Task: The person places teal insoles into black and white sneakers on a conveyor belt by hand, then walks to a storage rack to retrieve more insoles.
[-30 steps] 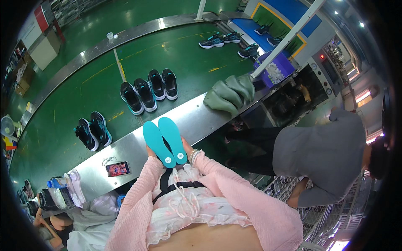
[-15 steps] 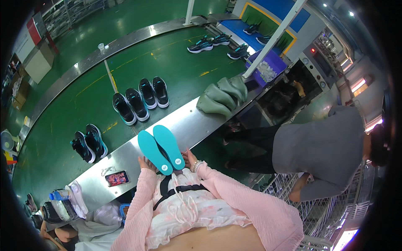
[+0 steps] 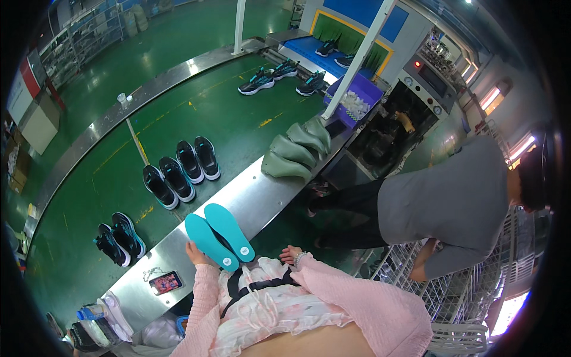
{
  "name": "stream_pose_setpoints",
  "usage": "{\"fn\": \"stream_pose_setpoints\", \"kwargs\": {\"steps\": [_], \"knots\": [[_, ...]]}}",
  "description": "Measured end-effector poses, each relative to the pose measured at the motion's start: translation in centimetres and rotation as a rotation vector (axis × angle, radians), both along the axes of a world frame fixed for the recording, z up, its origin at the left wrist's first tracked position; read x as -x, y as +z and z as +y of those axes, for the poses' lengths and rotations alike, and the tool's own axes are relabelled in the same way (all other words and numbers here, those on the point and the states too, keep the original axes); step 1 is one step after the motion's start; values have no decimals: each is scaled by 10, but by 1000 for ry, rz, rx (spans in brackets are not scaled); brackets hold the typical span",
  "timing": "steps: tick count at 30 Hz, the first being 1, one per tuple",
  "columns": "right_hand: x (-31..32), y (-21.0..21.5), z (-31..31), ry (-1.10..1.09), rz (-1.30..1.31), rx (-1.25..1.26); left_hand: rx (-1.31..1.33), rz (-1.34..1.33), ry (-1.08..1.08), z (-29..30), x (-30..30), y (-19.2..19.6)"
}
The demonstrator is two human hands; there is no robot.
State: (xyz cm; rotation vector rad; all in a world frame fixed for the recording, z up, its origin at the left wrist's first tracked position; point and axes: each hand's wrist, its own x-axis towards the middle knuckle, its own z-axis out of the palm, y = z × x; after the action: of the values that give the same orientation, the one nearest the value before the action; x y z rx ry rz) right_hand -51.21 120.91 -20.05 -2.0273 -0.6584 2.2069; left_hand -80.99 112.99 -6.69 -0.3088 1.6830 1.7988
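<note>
Two flat turquoise insoles [image 3: 229,229] lie side by side over the near edge of the metal ledge, toes pointing away from me. Each has a round white label at the heel. My left hand [image 3: 199,254] is at the outer edge of the left insole [image 3: 208,243], its fingers against that edge and partly hidden. Off to the right of the insoles, my right hand [image 3: 291,254] is apart from them, with loosely bent fingers and nothing in it. A bracelet circles the right wrist.
Black sneakers [image 3: 169,181] stand on the green surface beyond the metal ledge [image 3: 238,199]. Green curved forms [image 3: 291,154] sit on the ledge at right, and a phone [image 3: 165,283] at left. A person in grey [image 3: 440,202] stands at right beside a wire cart [image 3: 452,297].
My right hand has come off the insoles and moved right. The insoles sit lower and further left in view, as the whole scene has shifted. My left hand stays beside them.
</note>
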Motion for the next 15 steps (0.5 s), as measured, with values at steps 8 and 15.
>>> {"fn": "stream_pose_setpoints", "kwargs": {"steps": [8, 15], "knots": [[87, 78, 32, 80, 158, -649, 236, 702, -288, -3, 16, -83], [144, 69, 50, 323, 384, -569, -127, -226, -322, -1, 11, -95]]}}
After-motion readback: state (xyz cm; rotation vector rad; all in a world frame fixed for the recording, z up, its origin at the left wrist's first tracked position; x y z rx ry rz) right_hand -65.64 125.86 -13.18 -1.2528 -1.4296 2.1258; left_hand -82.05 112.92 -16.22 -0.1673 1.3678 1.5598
